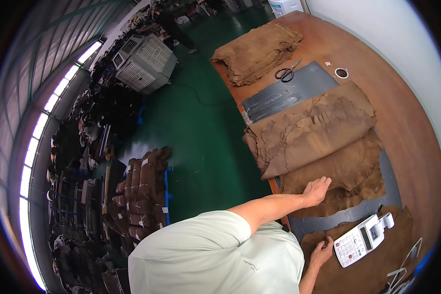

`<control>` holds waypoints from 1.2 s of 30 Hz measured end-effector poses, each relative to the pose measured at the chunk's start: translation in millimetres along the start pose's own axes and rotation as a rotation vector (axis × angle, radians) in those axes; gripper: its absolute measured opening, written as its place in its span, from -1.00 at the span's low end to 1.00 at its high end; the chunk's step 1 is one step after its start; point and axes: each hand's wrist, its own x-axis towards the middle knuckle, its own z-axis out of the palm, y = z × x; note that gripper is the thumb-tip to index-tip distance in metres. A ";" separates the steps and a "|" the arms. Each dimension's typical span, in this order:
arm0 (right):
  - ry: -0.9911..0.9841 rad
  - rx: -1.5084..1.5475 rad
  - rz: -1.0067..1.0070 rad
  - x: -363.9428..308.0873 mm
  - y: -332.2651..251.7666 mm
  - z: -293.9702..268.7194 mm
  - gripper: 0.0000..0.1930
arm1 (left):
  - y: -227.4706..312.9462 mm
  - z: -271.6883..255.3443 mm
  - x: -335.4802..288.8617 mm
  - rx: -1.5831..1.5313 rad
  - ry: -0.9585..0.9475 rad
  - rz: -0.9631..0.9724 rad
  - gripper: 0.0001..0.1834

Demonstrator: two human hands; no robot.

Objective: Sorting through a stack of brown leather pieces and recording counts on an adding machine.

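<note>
— Brown hide (350, 171) under the left hand (317, 190): how does it lie?
— Flat on the grey mat (328, 215), long axis running from the table's near edge toward the wall. The hand rests open on its near edge, fingers together.
— The right hand (321, 252)?
— Loosely open on another hide piece (372, 264), just beside one white calculator (362, 239).
— Counts?
— One folded stack (308, 130) touching the flat hide, a second stack (257, 51) farther off, one pair of scissors (286, 72), one tape ring (341, 73).
</note>
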 end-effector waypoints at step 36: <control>0.335 -0.024 0.348 -42.7 -67.7 7.1 -0.72 | -108.7 -70.0 79.1 0.172 -0.043 0.633 -0.32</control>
